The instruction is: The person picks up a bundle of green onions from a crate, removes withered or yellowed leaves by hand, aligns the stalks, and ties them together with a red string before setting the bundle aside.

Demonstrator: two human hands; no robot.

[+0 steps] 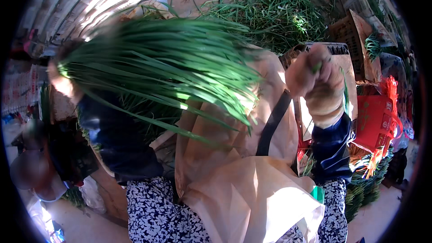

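Observation:
A big bunch of garlic chives lies across the upper left, its long flat leaves fanned to the right and blurred at the top. My left hand is closed round the pale stem ends at its left side. The leaf tips hang over a tan apron on my lap. Off to the right, apart from the bunch, my right hand is raised with its fingers curled. A small green scrap shows between those fingers; motion blurs the rest.
Loose green trimmings form a heap on the floor ahead. Brown crates stand at the far right. Nearer are a red bag with red-orange ties and several chive bundles. White slatted plastic rises at the upper left.

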